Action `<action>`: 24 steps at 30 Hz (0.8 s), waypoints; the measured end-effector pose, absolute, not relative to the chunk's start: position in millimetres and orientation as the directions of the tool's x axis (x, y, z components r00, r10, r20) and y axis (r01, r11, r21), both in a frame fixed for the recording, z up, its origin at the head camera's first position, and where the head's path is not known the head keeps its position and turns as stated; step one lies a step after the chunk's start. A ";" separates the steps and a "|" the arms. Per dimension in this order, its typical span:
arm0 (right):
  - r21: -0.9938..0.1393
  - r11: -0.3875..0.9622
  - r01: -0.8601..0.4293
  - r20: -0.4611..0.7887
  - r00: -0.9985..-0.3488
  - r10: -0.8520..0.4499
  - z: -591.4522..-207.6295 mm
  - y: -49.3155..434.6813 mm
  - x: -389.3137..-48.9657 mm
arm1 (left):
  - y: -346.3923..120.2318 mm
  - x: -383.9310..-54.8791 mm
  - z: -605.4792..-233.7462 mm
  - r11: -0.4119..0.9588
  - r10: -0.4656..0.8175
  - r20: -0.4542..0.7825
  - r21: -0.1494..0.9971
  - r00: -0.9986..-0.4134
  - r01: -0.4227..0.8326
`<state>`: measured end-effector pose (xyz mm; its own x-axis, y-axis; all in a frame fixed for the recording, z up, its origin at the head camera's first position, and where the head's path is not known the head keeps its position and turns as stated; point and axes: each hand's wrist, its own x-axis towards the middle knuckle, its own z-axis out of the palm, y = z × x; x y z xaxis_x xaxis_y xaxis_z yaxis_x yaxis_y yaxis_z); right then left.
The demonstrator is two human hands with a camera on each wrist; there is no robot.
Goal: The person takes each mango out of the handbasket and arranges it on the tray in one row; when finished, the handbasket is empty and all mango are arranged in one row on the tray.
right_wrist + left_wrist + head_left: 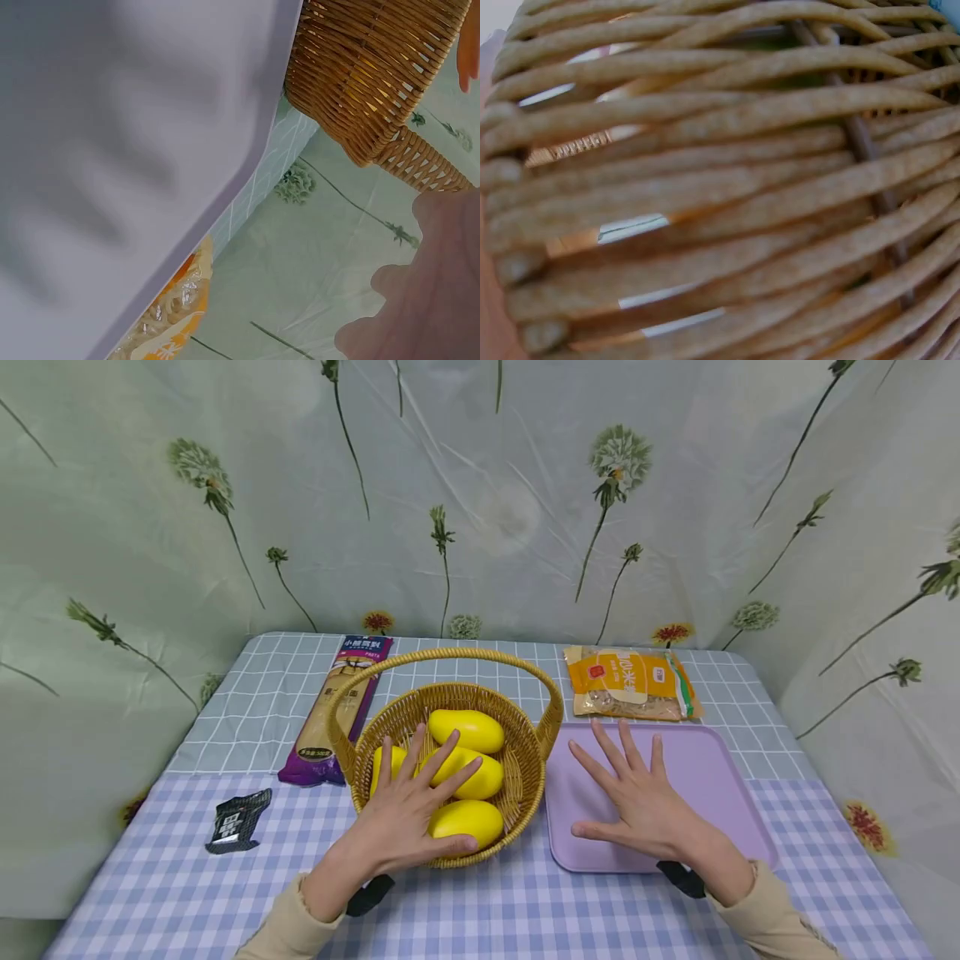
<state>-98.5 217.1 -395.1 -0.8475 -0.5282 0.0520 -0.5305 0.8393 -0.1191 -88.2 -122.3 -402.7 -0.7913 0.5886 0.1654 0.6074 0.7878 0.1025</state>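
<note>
A wicker basket (pixel 530 777) with a tall arched handle holds several yellow mangoes (pixel 467 732). My left hand (pixel 408 810) is spread over the basket's near left part, fingers straight, hiding some of the fruit. In the left wrist view the woven basket wall (pixel 727 157) fills nearly everything, very close. To the right, my right hand (pixel 645 806) is spread with straight fingers over a lilac tray (pixel 720 777). The right wrist view shows this hand (pixel 427 292) beside the tray (pixel 187 97), whose surface carries finger shadows, with the basket (pixel 367 75) beyond. Neither hand grips anything.
A purple pasta packet (pixel 330 718) lies behind and left of the basket. An orange and clear food bag (pixel 630 683) lies behind the tray. A small black wrapper (pixel 237 821) sits at the left on the checked tablecloth (pixel 480 918). A floral curtain hangs behind.
</note>
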 end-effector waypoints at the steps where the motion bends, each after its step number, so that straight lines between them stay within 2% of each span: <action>1: -0.123 0.840 -0.528 0.053 -0.849 -0.526 -395.1 217.3 -98.2 | -122.2 -88.4 -402.8 0.788 0.590 0.169 0.092 -0.789 0.609; 12: -0.080 0.832 -0.549 0.102 -0.835 -0.541 -397.2 219.6 -94.5 | -122.7 -87.9 -402.4 0.784 0.597 0.226 0.040 -0.770 0.620; 17: -0.073 0.816 -0.574 0.151 -0.815 -0.560 -396.7 220.0 -93.1 | -129.6 -83.6 -404.5 0.756 0.577 0.326 0.136 -0.749 0.641; 24: -0.145 0.773 -0.618 0.274 -0.776 -0.569 -397.1 219.8 -94.1 | -149.5 -73.6 -411.1 0.697 0.488 0.489 0.281 -0.723 0.660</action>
<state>-94.1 219.8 -397.1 -0.7756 -0.5688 0.2737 -0.6180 0.7727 -0.1452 -73.6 -149.5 -411.1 -0.7231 0.4882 0.4886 0.6602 0.6966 0.2810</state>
